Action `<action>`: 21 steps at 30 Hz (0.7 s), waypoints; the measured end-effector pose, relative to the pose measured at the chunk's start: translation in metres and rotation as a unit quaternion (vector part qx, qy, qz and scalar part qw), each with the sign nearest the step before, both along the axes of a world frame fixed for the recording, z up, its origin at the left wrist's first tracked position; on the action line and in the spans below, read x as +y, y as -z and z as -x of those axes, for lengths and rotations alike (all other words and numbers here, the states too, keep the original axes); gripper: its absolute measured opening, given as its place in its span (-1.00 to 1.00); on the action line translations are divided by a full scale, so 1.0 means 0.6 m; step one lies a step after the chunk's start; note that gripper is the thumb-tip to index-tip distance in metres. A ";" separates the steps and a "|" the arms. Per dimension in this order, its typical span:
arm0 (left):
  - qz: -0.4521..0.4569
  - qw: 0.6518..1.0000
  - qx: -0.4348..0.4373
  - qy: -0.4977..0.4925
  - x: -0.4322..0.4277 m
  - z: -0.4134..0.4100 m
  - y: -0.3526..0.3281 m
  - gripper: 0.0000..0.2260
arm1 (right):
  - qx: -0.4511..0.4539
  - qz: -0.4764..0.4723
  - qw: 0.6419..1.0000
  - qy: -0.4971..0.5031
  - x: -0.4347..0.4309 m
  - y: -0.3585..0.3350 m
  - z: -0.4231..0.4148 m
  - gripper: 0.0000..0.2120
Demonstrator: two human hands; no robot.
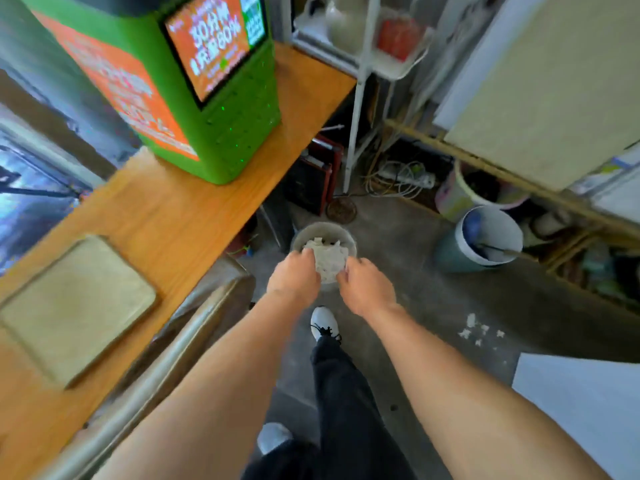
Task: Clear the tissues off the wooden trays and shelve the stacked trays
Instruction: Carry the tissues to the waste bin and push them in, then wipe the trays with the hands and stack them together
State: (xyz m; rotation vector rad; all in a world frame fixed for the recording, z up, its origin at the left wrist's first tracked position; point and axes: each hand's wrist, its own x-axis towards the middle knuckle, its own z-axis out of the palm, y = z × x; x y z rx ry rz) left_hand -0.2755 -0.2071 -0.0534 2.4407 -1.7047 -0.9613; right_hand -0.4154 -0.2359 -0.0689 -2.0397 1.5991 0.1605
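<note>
Grey concrete floor (433, 271) underfoot, cluttered along the far wall: white rack (360, 98), coiled cables (398, 178), pale bucket (485, 244) holding a tool, and scraps of white paper (478, 332) scattered to the right. Wooden counter (194, 216) running along the left, carrying a green and orange kiosk (194, 98) at its far end and pale wooden trays (74, 306) nearer, top face bare, blurred too much to count the stack. Round bin (323, 239) standing on the floor just past the counter's edge, close to a white shoe (323, 323). Both arms stretched forward and down over that bin. Left hand (294, 277) and right hand (367, 289) close together, fingers curled and clamped on one crumpled wad of tissues (327, 259) from either side. Wad held right above the bin mouth, partly covering it, well apart from the trays
</note>
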 end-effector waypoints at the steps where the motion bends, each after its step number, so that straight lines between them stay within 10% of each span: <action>1: 0.012 1.000 0.004 0.002 0.027 0.005 -0.038 -0.79 | 0.001 0.005 1.000 -0.002 0.028 -0.033 0.001 -0.70; 11: 0.197 0.978 -0.032 -0.056 0.221 -0.072 -0.295 -0.93 | 0.024 0.143 0.983 -0.115 0.146 -0.279 -0.098 -0.75; 21: 0.197 0.936 -0.077 -0.281 0.459 -0.279 -0.294 -0.88 | -0.079 0.152 0.950 -0.261 0.288 -0.359 -0.370 -0.72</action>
